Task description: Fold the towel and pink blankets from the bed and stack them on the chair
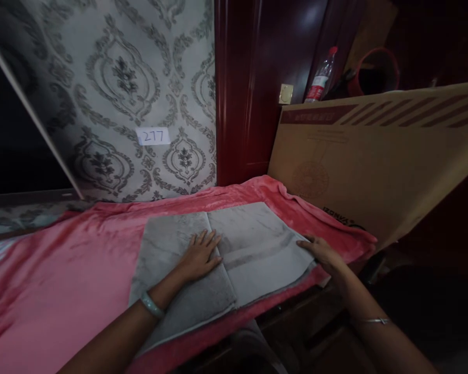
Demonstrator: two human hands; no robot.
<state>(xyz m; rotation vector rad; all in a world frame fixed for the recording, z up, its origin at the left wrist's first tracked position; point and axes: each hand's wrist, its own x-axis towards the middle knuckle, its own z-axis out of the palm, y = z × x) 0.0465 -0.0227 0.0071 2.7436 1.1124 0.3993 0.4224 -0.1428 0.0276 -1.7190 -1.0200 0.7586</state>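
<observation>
A grey plush fabric piece (253, 228) lies flat on a pink blanket (78, 280), with a crease or seam running down its middle. My left hand (200, 255) rests on it beside that seam, palm down with the fingers spread. At the right edge of the fabric, my right hand (321, 253) pinches the border between thumb and fingers. The fabric's right half looks smoother and lighter than the left half.
A large cardboard box (366, 150) leans at the right, with a plastic bottle (320, 78) and a roll of tape (376, 72) by its top edge. Behind the blanket stand a patterned wall (140, 93) and a dark red door (253, 88). A dark screen (19, 130) is at left.
</observation>
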